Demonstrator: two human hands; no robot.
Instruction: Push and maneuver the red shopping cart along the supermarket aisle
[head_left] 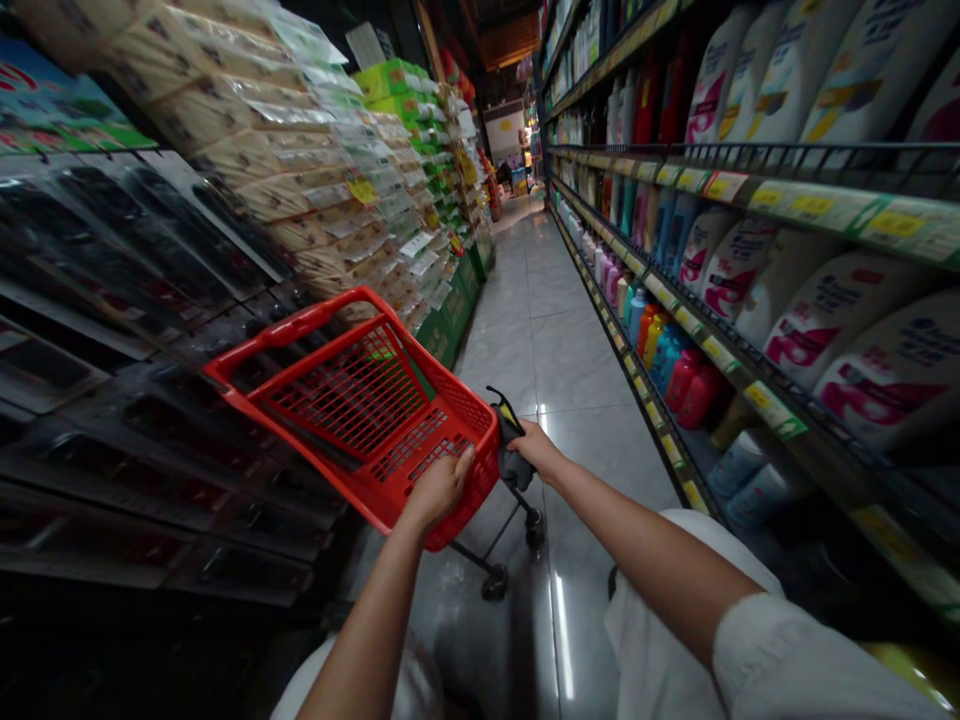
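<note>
Narrow shop aisle, red basket [360, 400] tilted ahead-left with its long axis running up the aisle; left hand [439, 490] curled over its near rim, right hand [534, 448] clasping the dark handle [508, 440] beside it.

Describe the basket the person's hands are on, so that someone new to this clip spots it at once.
In the tiled aisle floor between two long shelf rows, look low and left of centre. There stands a red plastic mesh shopping basket on a wheeled frame, with the left hand on its rim and the right hand at its dark handle; nothing else is bright red lattice.
</note>
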